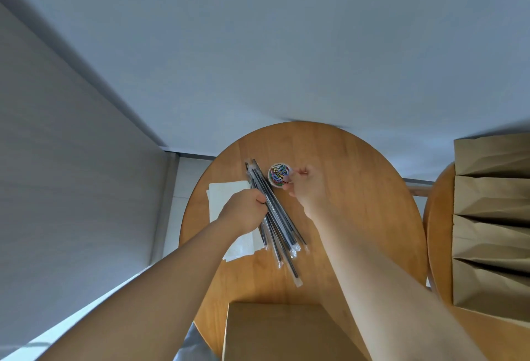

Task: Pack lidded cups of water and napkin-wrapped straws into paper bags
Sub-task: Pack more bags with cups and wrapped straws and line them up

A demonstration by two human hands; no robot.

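A bundle of several black straws in clear wrappers (282, 230) lies diagonally on the round wooden table (358, 203). My left hand (243, 210) pinches a straw near the bundle's upper part, over a stack of white napkins (226, 188). My right hand (304, 186) has its fingers curled at the rim of a small white cup of coloured paper clips (277, 174), pinching something small there. Several brown paper bags (490, 217) lie in a row at the right. No lidded cups show.
A brown cardboard box (286, 332) sits at the table's near edge between my forearms. The bags rest on a second wooden surface (436, 231) to the right. A grey wall and pale floor lie left of the table.
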